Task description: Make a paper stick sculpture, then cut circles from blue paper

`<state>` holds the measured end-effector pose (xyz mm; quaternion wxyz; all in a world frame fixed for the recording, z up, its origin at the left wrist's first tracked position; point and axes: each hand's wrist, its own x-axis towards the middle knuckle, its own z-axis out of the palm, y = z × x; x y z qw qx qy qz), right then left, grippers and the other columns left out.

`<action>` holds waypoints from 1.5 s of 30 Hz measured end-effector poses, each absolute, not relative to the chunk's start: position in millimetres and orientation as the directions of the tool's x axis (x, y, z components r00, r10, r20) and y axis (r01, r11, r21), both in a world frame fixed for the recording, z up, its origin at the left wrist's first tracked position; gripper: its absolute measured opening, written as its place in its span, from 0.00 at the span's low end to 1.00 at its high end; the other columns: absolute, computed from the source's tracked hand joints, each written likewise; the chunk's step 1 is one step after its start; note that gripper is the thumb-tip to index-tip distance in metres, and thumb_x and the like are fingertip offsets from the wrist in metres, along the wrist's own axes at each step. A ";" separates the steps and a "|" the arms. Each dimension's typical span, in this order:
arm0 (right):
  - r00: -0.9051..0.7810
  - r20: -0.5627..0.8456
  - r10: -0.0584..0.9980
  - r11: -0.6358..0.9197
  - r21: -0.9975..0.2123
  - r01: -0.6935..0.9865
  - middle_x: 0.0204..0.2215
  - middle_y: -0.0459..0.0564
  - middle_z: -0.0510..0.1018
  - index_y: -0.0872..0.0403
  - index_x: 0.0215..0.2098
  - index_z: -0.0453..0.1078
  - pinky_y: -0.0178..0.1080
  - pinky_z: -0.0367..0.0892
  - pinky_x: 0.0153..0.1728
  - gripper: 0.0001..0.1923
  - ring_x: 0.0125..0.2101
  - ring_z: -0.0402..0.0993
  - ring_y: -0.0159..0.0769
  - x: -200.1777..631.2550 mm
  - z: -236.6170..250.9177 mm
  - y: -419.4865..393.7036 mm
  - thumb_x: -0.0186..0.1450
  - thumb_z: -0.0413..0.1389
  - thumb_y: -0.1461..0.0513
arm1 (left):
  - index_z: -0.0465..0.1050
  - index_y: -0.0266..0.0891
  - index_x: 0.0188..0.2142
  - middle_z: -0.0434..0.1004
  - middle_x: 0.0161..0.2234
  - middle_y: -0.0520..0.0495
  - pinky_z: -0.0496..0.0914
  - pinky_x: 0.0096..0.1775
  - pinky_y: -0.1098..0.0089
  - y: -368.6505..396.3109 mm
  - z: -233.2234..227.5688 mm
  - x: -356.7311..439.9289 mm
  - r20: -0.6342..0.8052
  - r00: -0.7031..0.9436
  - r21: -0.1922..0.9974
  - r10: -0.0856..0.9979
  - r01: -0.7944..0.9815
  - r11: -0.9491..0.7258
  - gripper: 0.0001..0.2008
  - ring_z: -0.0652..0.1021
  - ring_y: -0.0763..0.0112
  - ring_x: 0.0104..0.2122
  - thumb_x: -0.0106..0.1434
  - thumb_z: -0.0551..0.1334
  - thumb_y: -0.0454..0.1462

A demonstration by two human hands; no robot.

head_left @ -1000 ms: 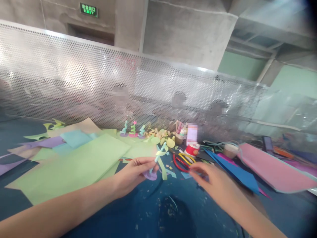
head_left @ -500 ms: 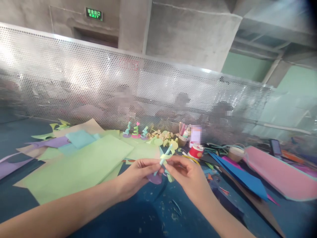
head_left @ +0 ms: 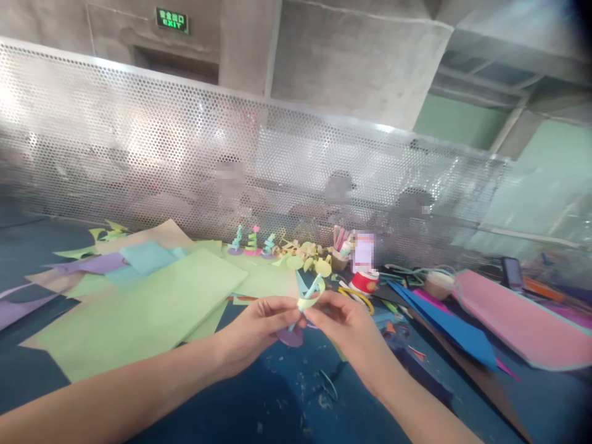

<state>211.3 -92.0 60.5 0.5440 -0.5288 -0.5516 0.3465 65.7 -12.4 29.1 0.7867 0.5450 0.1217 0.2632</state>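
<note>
My left hand [head_left: 271,317] pinches a thin light-blue paper stem [head_left: 316,282], tilted, with a round purple paper base [head_left: 290,337] below the fingers. My right hand [head_left: 341,313] is closed in a pinch on a pale yellow-green paper strip [head_left: 318,297], which curls around the stem. The fingertips of both hands almost meet and hide part of the strip. Beyond them stand small spiral paper models, a blue one [head_left: 237,237], a green one with a pink top [head_left: 252,240] and another blue one [head_left: 269,244], each on a round base.
Large green sheets [head_left: 152,308] lie on the left, with purple scraps [head_left: 99,264] behind. A red-and-white cup [head_left: 365,282] and yellow tape ring [head_left: 358,298] stand past my right hand. Blue felt [head_left: 448,327] and a pink sheet [head_left: 518,320] lie right. A perforated metal screen [head_left: 176,148] borders the table.
The yellow-green strip now loops more openly around the stem, its curl to the right. My right hand has shifted slightly, while the left keeps its pinch. The view has moved a little.
</note>
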 end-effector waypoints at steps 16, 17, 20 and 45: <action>0.272 0.187 0.944 0.115 -0.959 0.260 0.23 0.43 0.74 0.55 0.30 0.67 0.33 0.67 0.28 0.12 0.24 0.73 0.32 212.0 45.4 -86.1 0.54 0.60 0.56 | 0.74 0.35 0.35 0.75 0.31 0.49 0.68 0.35 0.73 -11.2 10.8 71.5 0.147 0.813 0.955 0.563 -0.265 0.134 0.09 0.76 0.74 0.28 0.59 0.61 0.39; 0.276 0.184 0.943 0.110 -0.958 0.264 0.24 0.43 0.74 0.55 0.31 0.67 0.34 0.67 0.28 0.12 0.25 0.73 0.32 212.3 45.5 -85.7 0.54 0.60 0.56 | 0.74 0.35 0.35 0.75 0.31 0.49 0.67 0.35 0.73 -11.3 10.8 71.8 0.148 0.814 0.955 0.561 -0.265 0.133 0.09 0.76 0.74 0.29 0.60 0.61 0.40; 0.266 0.188 0.946 0.116 -0.958 0.262 0.22 0.42 0.74 0.55 0.29 0.66 0.34 0.67 0.30 0.11 0.24 0.73 0.32 212.7 45.2 -85.0 0.55 0.59 0.56 | 0.74 0.35 0.34 0.75 0.31 0.48 0.67 0.36 0.73 -12.1 10.3 72.5 0.149 0.816 0.956 0.558 -0.263 0.130 0.09 0.75 0.74 0.29 0.60 0.61 0.40; 0.273 0.053 0.960 0.005 -0.984 0.176 0.35 0.48 0.78 0.54 0.39 0.73 0.39 0.64 0.43 0.14 0.40 0.73 0.40 217.2 47.0 -87.9 0.58 0.57 0.55 | 0.69 0.36 0.36 0.74 0.33 0.47 0.66 0.37 0.70 -7.5 7.6 69.2 0.132 0.763 0.948 0.633 -0.284 0.146 0.08 0.75 0.72 0.29 0.59 0.62 0.38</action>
